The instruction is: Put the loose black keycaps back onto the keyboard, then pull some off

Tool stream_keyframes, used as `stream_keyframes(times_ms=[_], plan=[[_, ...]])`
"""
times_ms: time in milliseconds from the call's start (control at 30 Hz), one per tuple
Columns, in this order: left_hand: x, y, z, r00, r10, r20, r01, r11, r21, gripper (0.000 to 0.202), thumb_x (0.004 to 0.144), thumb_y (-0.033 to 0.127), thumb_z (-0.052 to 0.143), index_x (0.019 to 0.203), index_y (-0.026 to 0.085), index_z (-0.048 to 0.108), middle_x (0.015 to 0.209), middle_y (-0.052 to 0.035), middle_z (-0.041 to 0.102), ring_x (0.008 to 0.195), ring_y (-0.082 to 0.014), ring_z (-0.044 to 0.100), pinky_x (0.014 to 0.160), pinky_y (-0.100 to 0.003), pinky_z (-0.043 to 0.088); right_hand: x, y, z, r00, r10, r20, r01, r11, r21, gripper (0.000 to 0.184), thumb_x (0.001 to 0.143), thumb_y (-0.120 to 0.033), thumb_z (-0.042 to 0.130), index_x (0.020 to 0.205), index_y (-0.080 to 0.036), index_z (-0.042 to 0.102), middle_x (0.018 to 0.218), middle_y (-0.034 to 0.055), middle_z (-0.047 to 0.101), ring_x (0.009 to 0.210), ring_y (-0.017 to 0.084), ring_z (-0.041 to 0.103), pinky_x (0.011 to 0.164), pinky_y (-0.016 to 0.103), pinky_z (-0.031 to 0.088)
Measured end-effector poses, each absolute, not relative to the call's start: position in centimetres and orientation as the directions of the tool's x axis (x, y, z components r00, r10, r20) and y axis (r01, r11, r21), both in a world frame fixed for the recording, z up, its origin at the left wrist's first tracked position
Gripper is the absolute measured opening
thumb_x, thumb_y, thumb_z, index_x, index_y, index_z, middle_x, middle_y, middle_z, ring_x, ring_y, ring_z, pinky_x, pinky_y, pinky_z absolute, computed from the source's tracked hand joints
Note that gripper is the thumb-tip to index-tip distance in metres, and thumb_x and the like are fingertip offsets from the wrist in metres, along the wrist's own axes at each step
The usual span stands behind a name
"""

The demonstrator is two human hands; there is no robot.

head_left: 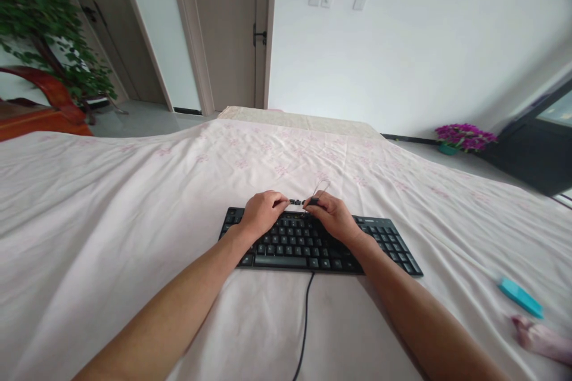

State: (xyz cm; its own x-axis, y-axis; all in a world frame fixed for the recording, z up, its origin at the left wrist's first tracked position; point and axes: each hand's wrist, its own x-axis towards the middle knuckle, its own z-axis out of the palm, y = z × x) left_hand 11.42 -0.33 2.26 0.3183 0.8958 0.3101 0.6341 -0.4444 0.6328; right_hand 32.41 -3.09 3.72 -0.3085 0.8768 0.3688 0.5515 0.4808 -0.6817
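Observation:
A black keyboard (281,244) lies on the pink floral cloth, its cable running toward me. My right hand (330,214) is over its upper right half, closed around a keycap puller (314,201) with a black grip and thin wire loops. One loop sticks up past the fingers. My left hand (263,211) rests at the upper left edge of the keyboard, thumb and fingers pinched together; whatever may be between them is hidden. Several small black keycaps (297,202) lie in a row on the cloth between my two hands, just behind the keyboard. Part of the top key row shows exposed key sockets.
The wrinkled pink cloth (134,208) covers the wide surface. At the right lie a blue object (521,296) and a pink bundle of fabric (543,336). The black cable (306,315) runs between my forearms. Beyond are a wall, doors and purple flowers (465,136).

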Motion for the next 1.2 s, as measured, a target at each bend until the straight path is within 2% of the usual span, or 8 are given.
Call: stream_keyframes(times_ms=[100, 233, 400, 533, 667, 867, 1033, 1200], plan=[[11.4, -0.3, 2.1, 0.323, 0.894, 0.312, 0.630, -0.449, 0.633, 0.021, 0.086, 0.035, 0.056, 0.089, 0.024, 0.074, 0.094, -0.0023, 0.074, 0.088, -0.0174, 0.066, 0.079, -0.027, 0.047, 32.6, -3.4, 3.7, -0.299, 0.878, 0.375, 0.555, 0.479, -0.680, 0.015, 0.088, -0.029, 0.055, 0.088, -0.021, 0.069, 0.083, 0.0026, 0.062, 0.082, 0.017, 0.060, 0.080, 0.031, 0.048], [11.3, -0.2, 2.1, 0.340, 0.881, 0.329, 0.612, -0.473, 0.634, 0.020, 0.086, 0.033, 0.056, 0.090, 0.025, 0.074, 0.094, -0.0016, 0.073, 0.087, -0.0172, 0.066, 0.081, -0.027, 0.048, 32.2, -3.6, 3.8, -0.345, 0.852, 0.393, 0.584, 0.523, -0.621, 0.016, 0.090, -0.029, 0.054, 0.089, -0.022, 0.069, 0.088, 0.0043, 0.062, 0.085, 0.018, 0.060, 0.081, 0.032, 0.048], [11.4, -0.1, 2.6, 0.491, 0.825, 0.280, 0.554, -0.544, 0.630, 0.020, 0.081, 0.027, 0.061, 0.097, 0.029, 0.074, 0.094, 0.0007, 0.071, 0.085, -0.0159, 0.065, 0.077, -0.025, 0.048, 32.1, -3.2, 3.6, -0.270, 0.871, 0.411, 0.586, 0.487, -0.648, 0.018, 0.091, -0.031, 0.053, 0.087, -0.022, 0.068, 0.086, 0.0031, 0.062, 0.085, 0.017, 0.059, 0.081, 0.031, 0.047], [12.3, 0.2, 2.7, 0.555, 0.796, 0.244, 0.533, -0.565, 0.630, 0.026, 0.079, 0.031, 0.063, 0.103, 0.033, 0.072, 0.090, 0.0010, 0.070, 0.083, -0.0166, 0.065, 0.074, -0.025, 0.047, 32.1, -3.4, 3.8, -0.261, 0.862, 0.435, 0.558, 0.503, -0.660, 0.022, 0.093, -0.033, 0.049, 0.086, -0.022, 0.068, 0.086, 0.0033, 0.060, 0.087, 0.017, 0.058, 0.082, 0.031, 0.047], [13.2, 0.9, 2.1, 0.591, 0.779, 0.212, 0.506, -0.562, 0.654, 0.019, 0.081, 0.034, 0.061, 0.094, 0.032, 0.074, 0.088, 0.0023, 0.070, 0.084, -0.0173, 0.065, 0.073, -0.026, 0.045, 32.0, -3.6, 4.0, -0.280, 0.850, 0.445, 0.547, 0.523, -0.654, 0.023, 0.093, -0.032, 0.049, 0.085, -0.021, 0.068, 0.084, 0.0033, 0.058, 0.085, 0.016, 0.057, 0.081, 0.030, 0.047], [13.9, 2.2, 1.5, 0.643, 0.744, 0.181, 0.389, -0.521, 0.760, 0.016, 0.078, 0.035, 0.064, 0.083, 0.022, 0.072, 0.079, 0.0026, 0.069, 0.077, -0.0147, 0.062, 0.071, -0.023, 0.044, 32.2, -3.3, 3.6, -0.279, 0.874, 0.398, 0.537, 0.485, -0.690, 0.025, 0.093, -0.033, 0.049, 0.080, -0.020, 0.065, 0.079, 0.0014, 0.059, 0.077, 0.015, 0.056, 0.074, 0.028, 0.046], [14.0, 2.3, 2.2, 0.695, 0.683, 0.223, 0.349, -0.592, 0.727, 0.023, 0.079, 0.039, 0.064, 0.072, 0.018, 0.067, 0.071, 0.0024, 0.062, 0.072, -0.0131, 0.057, 0.068, -0.022, 0.041, 32.3, -3.3, 3.3, -0.285, 0.865, 0.412, 0.497, 0.501, -0.708, 0.028, 0.093, -0.035, 0.048, 0.075, -0.021, 0.063, 0.079, 0.0014, 0.060, 0.076, 0.015, 0.057, 0.072, 0.028, 0.046], [14.0, 2.0, 2.6, 0.675, 0.671, 0.306, 0.295, -0.626, 0.722, 0.023, 0.082, 0.040, 0.061, 0.075, 0.020, 0.070, 0.075, 0.0016, 0.062, 0.078, -0.0134, 0.058, 0.073, -0.023, 0.041, 32.1, -3.5, 3.4, -0.219, 0.838, 0.499, 0.474, 0.539, -0.696, 0.022, 0.093, -0.032, 0.047, 0.082, -0.022, 0.063, 0.078, 0.0009, 0.059, 0.076, 0.015, 0.057, 0.074, 0.028, 0.045]])
